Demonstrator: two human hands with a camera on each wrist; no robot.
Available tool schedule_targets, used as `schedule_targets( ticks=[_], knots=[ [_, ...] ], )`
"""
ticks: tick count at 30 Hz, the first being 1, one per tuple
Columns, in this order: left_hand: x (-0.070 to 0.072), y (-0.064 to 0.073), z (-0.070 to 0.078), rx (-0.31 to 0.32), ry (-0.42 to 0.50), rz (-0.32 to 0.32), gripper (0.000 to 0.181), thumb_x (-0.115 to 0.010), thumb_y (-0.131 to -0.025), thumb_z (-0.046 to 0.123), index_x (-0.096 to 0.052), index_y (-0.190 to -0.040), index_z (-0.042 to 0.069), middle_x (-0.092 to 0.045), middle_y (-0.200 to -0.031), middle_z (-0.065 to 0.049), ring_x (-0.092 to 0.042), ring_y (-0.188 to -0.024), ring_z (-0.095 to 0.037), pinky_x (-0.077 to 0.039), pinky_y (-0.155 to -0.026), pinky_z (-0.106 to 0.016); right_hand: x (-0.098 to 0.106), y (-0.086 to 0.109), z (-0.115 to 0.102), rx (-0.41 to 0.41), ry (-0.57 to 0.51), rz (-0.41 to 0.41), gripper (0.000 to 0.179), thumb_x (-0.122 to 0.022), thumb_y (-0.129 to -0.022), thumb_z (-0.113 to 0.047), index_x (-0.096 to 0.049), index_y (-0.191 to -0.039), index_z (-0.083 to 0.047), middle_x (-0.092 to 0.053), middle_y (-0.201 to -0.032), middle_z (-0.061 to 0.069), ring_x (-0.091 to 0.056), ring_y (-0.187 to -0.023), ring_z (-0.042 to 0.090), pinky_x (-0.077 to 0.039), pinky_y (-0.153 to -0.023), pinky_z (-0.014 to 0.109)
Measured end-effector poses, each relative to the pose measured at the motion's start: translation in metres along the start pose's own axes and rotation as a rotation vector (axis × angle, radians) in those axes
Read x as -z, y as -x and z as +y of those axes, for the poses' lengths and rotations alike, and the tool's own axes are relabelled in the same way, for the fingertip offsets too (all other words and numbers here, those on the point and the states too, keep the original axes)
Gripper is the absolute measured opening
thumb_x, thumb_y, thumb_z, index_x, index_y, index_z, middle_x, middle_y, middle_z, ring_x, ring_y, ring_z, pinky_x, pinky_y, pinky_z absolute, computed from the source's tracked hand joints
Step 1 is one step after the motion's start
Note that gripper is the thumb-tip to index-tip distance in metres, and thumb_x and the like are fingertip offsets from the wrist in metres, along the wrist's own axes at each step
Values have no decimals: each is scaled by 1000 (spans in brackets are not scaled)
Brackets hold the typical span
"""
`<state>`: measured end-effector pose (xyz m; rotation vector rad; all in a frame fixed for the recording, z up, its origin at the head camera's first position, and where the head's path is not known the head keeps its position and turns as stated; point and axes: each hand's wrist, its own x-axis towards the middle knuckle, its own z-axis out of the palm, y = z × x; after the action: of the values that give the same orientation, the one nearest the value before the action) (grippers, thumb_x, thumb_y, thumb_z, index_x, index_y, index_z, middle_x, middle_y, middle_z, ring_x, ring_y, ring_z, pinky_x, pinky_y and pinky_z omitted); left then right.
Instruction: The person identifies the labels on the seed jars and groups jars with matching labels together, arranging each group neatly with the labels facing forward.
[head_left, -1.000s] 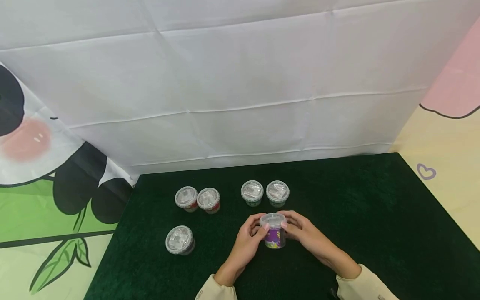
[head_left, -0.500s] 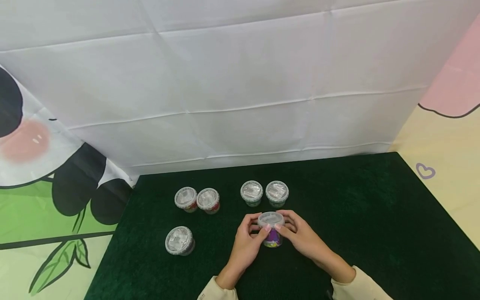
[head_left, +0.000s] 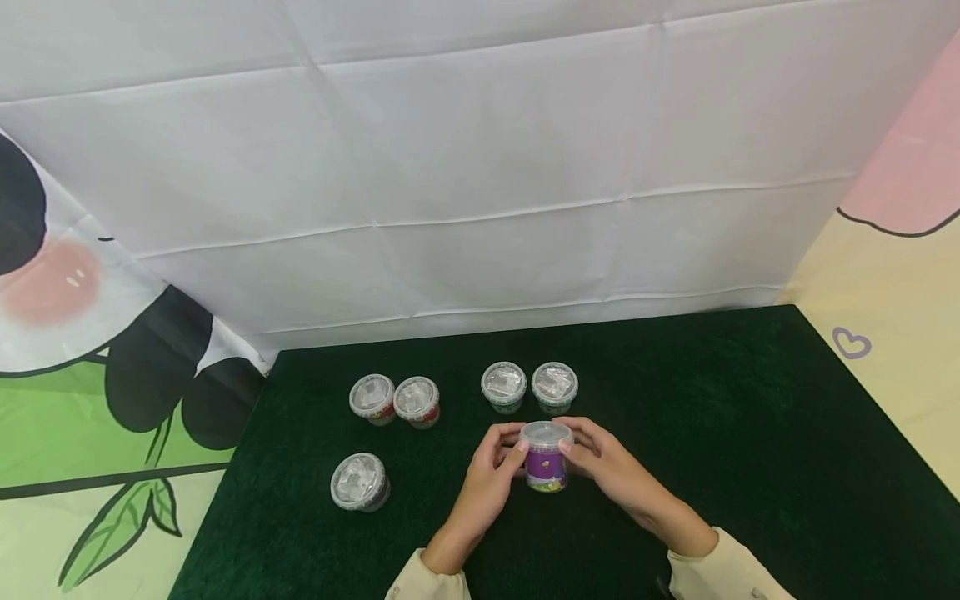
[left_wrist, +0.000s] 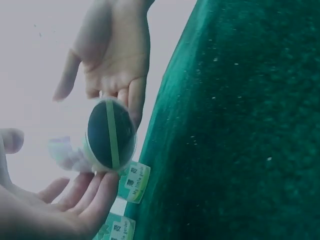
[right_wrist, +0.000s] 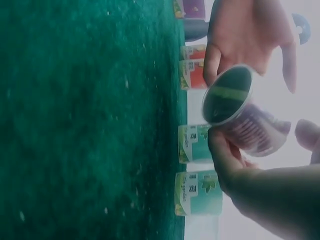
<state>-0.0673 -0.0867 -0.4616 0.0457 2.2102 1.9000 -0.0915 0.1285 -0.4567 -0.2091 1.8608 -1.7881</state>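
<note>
Between my hands, a clear-lidded plastic tub (head_left: 546,462) with a purple label is held upright above the green cloth. My left hand (head_left: 487,479) grips its left side, thumb on the front near the rim. From the right, my right hand (head_left: 615,471) holds it the same way. In the left wrist view the tub's dark base (left_wrist: 111,134) shows a pale green stripe, with the left fingers (left_wrist: 97,197) curled beside it. The right wrist view shows the base and label side of the tub (right_wrist: 250,130).
Behind the hands stand two green-labelled tubs, one (head_left: 504,386) beside the other (head_left: 555,386). Further left is a red-labelled pair, a left tub (head_left: 372,396) and a right tub (head_left: 417,400). Another lidded tub (head_left: 360,482) stands nearer. A white cloth wall (head_left: 480,208) rises behind the table.
The held tub has turned so its purple label faces front, and it has risen slightly. My thumbs came close together across its front, then moved apart. The other tubs have not moved.
</note>
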Motion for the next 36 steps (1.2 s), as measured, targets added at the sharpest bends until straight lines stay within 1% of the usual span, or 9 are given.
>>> schedule_targets(
  ticks=[3, 6, 10, 13, 20, 23, 29, 31, 36],
  knots=[
    [4, -1, 1, 9, 56, -43, 46, -52, -112, 31, -48, -147, 2, -60, -138, -18, -65, -119, -28, -57, -100, -43, 5, 0, -1, -11, -26, -25, 65, -52, -112, -35, -30, -162, -1, -42, -160, 26, -41, -148, 47, -37, -119, 63],
    [4, -2, 0, 29, 60, -79, 51, -52, -112, 34, -45, -151, 2, -58, -140, -17, -65, -121, -27, -56, -103, -44, 6, 2, -2, -20, -38, -57, 63, -52, -112, -36, -32, -161, -2, -43, -160, 26, -42, -147, 47, -37, -119, 64],
    [2, -1, -1, 47, 45, -93, 55, -52, -112, 37, -44, -154, 2, -59, -140, -16, -65, -120, -26, -55, -103, -43, 4, 4, -3, -22, -41, -86, 60, -51, -112, -35, -34, -160, -2, -44, -158, 24, -44, -146, 45, -38, -119, 63],
    [1, 0, -2, 50, 36, -86, 56, -53, -112, 37, -45, -154, 2, -59, -139, -15, -65, -119, -25, -55, -103, -43, 3, 4, -2, -26, -46, -81, 61, -50, -113, -35, -33, -161, -2, -44, -159, 24, -43, -146, 45, -37, -119, 64],
    [2, 1, -1, 40, 0, -24, 54, -56, -111, 37, -48, -150, 1, -59, -136, -16, -66, -113, -23, -57, -98, -41, -6, 6, -2, -4, -8, -17, 66, -52, -112, -34, -27, -162, 0, -44, -157, 27, -47, -144, 43, -44, -117, 56],
    [1, 1, -1, 29, -26, 13, 50, -59, -110, 34, -51, -148, 2, -60, -134, -15, -66, -111, -23, -57, -92, -37, -12, 7, -2, -5, 15, 24, 64, -55, -111, -33, -31, -161, -1, -47, -155, 26, -51, -142, 42, -46, -115, 56],
    [-8, 4, -1, -13, -74, 87, 48, -67, -105, 28, -54, -142, 1, -62, -127, -14, -64, -109, -23, -55, -83, -28, -23, 7, 0, -23, 81, 124, 57, -58, -109, -30, -39, -158, -5, -52, -151, 23, -54, -139, 42, -46, -113, 61],
    [-11, 5, -1, -15, -77, 106, 48, -69, -103, 27, -54, -140, 1, -62, -125, -13, -63, -108, -23, -55, -81, -27, -24, 6, 2, -29, 84, 134, 56, -58, -110, -29, -40, -157, -4, -53, -151, 23, -54, -140, 43, -45, -114, 62],
    [-13, 5, -3, 4, -82, 121, 48, -70, -102, 27, -54, -139, 1, -62, -123, -12, -62, -106, -21, -54, -81, -28, -22, 3, 7, -37, 68, 102, 58, -55, -110, -30, -38, -158, -2, -50, -153, 25, -51, -141, 45, -44, -114, 63]
  ],
)
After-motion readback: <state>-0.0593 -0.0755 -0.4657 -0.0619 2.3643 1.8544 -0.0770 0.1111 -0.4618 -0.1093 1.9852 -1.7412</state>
